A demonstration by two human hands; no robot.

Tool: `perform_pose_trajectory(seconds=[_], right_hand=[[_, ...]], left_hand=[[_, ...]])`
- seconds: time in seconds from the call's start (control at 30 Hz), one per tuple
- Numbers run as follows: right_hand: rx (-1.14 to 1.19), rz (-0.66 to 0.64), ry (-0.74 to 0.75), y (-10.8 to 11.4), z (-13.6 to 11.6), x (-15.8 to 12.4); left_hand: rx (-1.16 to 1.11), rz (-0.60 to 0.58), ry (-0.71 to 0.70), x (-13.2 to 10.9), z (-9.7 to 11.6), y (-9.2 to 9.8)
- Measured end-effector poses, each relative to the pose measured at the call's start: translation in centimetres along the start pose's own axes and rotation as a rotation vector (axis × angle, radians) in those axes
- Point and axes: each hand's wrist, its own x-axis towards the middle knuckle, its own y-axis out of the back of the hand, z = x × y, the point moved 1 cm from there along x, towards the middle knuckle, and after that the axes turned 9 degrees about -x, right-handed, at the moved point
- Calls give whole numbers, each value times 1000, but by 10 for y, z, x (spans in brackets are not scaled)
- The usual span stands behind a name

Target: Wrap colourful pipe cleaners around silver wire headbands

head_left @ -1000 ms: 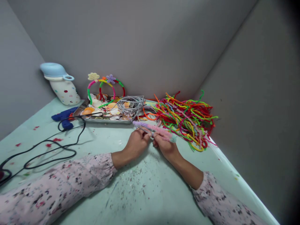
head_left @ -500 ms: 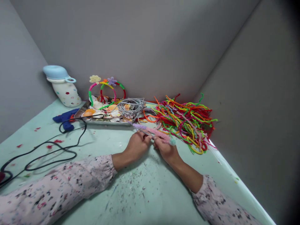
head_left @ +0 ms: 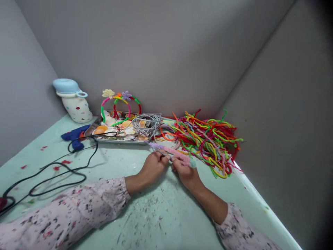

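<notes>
My left hand [head_left: 153, 168] and my right hand [head_left: 187, 175] meet over the middle of the table, thumbs almost touching. Between them is a strip wrapped in fuzzy pipe cleaner [head_left: 178, 154], purple at the left, pink along the middle and pale mint at the right tip. A thin grey wire seems to run along it into my fingers. Both hands are closed in a pinch on this piece; the fingertips are partly hidden. Just behind lie a coil of grey wire [head_left: 147, 124] and a heap of colourful pipe cleaners [head_left: 208, 140].
A metal tray [head_left: 121, 141] holds shells and two upright pipe-cleaner rings with flowers [head_left: 126, 95]. To its left lie a blue glue gun [head_left: 76, 134] and its looping black cord [head_left: 88, 159]. A blue-lidded bottle [head_left: 77, 108] stands in the corner. Grey walls [head_left: 166, 52] enclose the table.
The view has tilted slightly, so the table's things sit a little lower in the picture. Both hands keep their grip on the pipe-cleaner piece, with hardly any movement.
</notes>
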Motion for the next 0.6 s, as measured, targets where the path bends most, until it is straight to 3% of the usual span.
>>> perform_pose_trajectory(seconds=[0.27, 0.6], right_hand=[[56, -16, -41, -1, 1, 2], [56, -41, -95, 3, -16, -2]], left_hand=[[-26, -23, 8, 0, 1, 0], [6, -16, -3, 3, -10, 0]])
